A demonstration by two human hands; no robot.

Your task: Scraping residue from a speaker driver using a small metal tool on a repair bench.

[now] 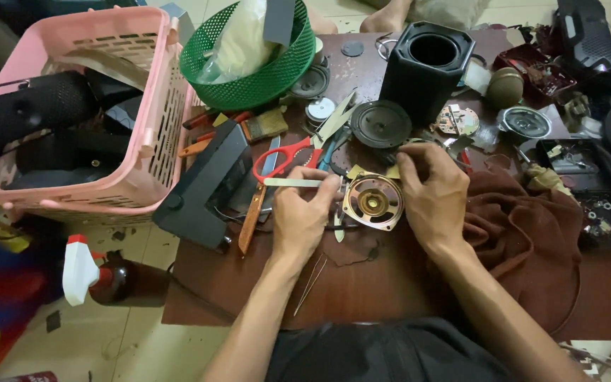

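Both my hands work on a bare speaker frame on the table.

My left hand [304,212] grips a thin flat pale metal strip [293,182], its fingers closed round it, just left of the round brass-coloured metal speaker frame [373,201]. My right hand [433,194] pinches the frame's upper right edge. Red-handled scissors [284,159] lie just beyond my left hand; a brown cloth [532,226] lies bunched to the right of my right hand.

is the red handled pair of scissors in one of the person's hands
No, the red-handled scissors lie on the table above the left hand, which grips a flat metal strip instead.
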